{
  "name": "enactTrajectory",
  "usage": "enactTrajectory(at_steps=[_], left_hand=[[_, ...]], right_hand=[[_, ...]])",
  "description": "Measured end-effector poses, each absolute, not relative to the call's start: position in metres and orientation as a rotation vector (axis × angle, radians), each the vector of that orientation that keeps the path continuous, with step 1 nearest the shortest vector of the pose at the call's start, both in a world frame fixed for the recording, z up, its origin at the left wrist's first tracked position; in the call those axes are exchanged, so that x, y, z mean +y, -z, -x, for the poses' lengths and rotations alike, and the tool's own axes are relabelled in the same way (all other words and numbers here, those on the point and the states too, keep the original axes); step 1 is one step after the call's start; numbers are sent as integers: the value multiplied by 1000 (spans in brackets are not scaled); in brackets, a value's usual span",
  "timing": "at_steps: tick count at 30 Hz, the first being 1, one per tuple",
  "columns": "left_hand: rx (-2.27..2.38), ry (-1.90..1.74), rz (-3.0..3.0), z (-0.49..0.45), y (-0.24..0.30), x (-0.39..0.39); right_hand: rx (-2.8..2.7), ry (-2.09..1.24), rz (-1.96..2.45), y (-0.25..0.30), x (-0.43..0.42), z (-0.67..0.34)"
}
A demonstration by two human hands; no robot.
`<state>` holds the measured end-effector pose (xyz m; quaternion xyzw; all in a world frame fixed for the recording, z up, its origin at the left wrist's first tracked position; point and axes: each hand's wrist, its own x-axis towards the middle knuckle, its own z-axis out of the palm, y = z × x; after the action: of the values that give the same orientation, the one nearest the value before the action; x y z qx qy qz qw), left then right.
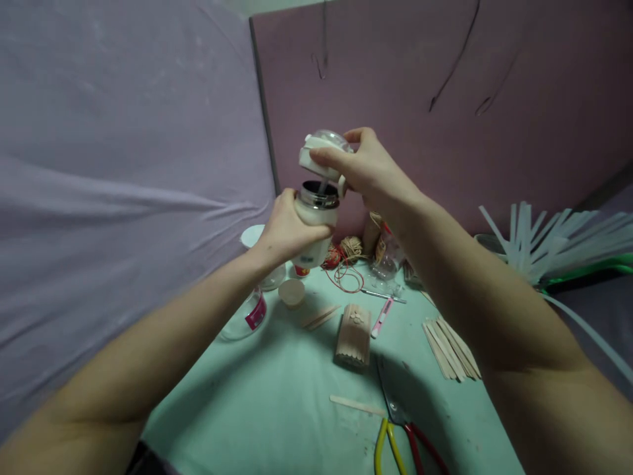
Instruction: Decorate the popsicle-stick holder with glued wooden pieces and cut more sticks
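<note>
My left hand (pixel 287 227) is wrapped round a cream-white bottle (pixel 316 221) with a metal-rimmed open mouth, held up above the table. Just above that mouth, my right hand (pixel 368 168) pinches the bottle's white cap (pixel 320 153), which has a clear domed top and sits tilted. A thin piece, perhaps a straw, hangs from the cap toward the opening.
On the pale green table (pixel 277 409) lie a small block of glued wooden sticks (pixel 354 333), loose sticks (pixel 451 346), red-and-yellow-handled pliers (pixel 400 432), a pink-and-white pen-like tool (pixel 382 316), red string (pixel 346 274), twine, a clear jar (pixel 247 316) and a small cup (pixel 291 291). Purple panels stand behind; white paper strips (pixel 548 241) spread at right.
</note>
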<state>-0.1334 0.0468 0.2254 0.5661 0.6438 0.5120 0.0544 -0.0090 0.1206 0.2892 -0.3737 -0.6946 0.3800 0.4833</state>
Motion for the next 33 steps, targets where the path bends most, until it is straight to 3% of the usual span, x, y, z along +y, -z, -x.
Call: enactTrajectory(at_steps=[5, 14, 23, 33], left_hand=[[2163, -1183, -1626, 134, -202, -28], [2272, -1044, -1362, 151, -120, -69], [2283, -1152, -1242, 161, -93, -64], [2253, -1164, -1154, 160, -81, -57]], right_hand=[[-1716, -1122, 823, -244, 85, 15], [-1749, -1286, 872, -167, 62, 34], [-1694, -1220, 854, -143, 94, 43], [-1571, -1363, 926, -144, 114, 33]])
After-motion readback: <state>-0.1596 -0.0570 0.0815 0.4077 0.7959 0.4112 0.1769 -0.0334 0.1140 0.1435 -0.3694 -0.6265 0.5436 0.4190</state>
